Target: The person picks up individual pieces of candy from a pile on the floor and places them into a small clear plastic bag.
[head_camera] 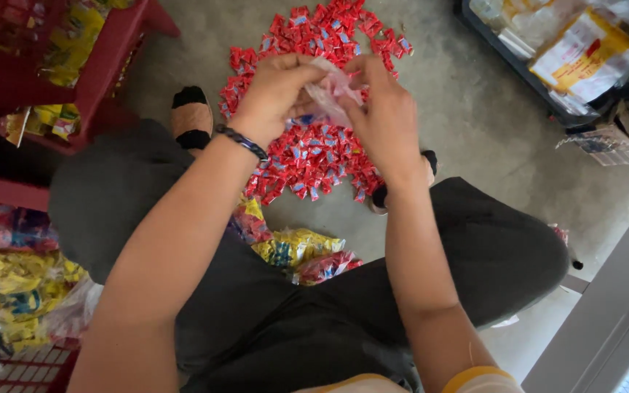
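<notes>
You hold a small clear, crinkled plastic bag (331,93) with a pinkish-red tint between both hands above the floor. Your left hand (274,94) pinches its left edge; your right hand (384,109) grips its right side. Whether anything is in the bag I cannot tell. Directly beneath lies a heap of small red wrapped candies (311,156) on the grey concrete floor (467,138). A red plastic crate (103,65) at your left holds yellow packets (74,40).
</notes>
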